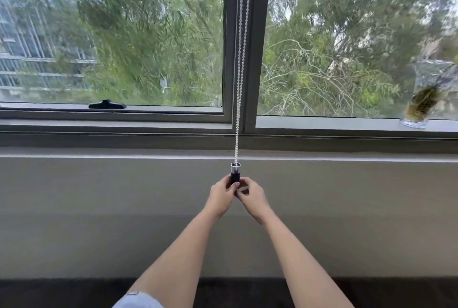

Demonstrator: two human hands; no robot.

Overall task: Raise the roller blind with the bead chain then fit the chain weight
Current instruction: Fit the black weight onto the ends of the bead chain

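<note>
A white bead chain (240,64) hangs in two strands down the dark window mullion (255,42) and ends below the sill. At its bottom end sits the chain weight (235,171), a short black cylinder with a clear top. My left hand (221,196) and my right hand (250,195) meet just under it, fingers pinched around the weight's lower part. The lower end of the weight is hidden by my fingers. No blind fabric shows over the glass; the window panes are uncovered.
A black window handle (107,104) sits on the left frame's lower rail. A small plant in a clear pot (420,109) stands on the sill at the right. Below the sill is a plain grey wall (99,208), then dark floor.
</note>
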